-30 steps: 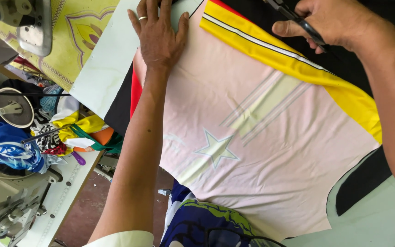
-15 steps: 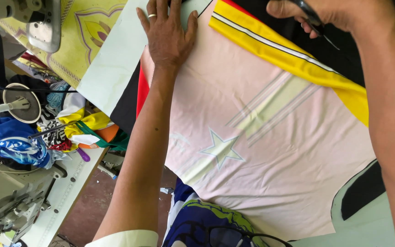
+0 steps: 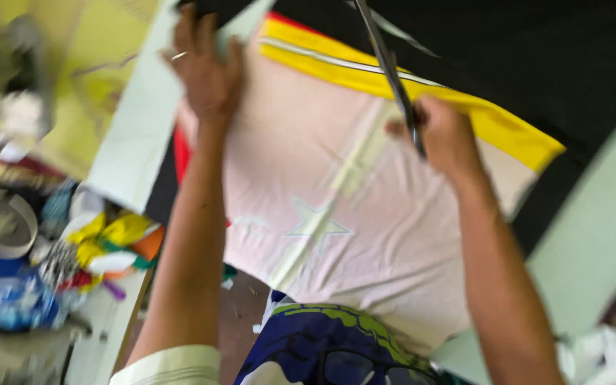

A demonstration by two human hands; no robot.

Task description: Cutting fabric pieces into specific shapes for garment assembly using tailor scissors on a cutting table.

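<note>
A pale pink cloth panel [image 3: 365, 228] with a faint star and a yellow band [image 3: 422, 89] along its far edge lies spread on a light green table [image 3: 593, 235]. My left hand [image 3: 204, 71] presses flat on the cloth's far left corner, fingers spread, a ring on one finger. My right hand [image 3: 443, 135] sits over the middle of the cloth near the yellow band, closed around long dark scissors [image 3: 390, 68] whose blades point away from me. Black fabric [image 3: 536, 50] lies beyond the yellow band. The picture is blurred by motion.
At the left a side bench holds a heap of coloured scraps [image 3: 108, 246], a blue cloth [image 3: 8, 299] and a round spool [image 3: 5, 224]. Yellow patterned fabric [image 3: 94, 85] lies at the far left. A blue and green printed garment [image 3: 322, 349] shows at the bottom.
My right hand with the scissors has come from the far right corner down and left onto the middle of the cloth. My left hand stays on the far left corner. The view has swung.
</note>
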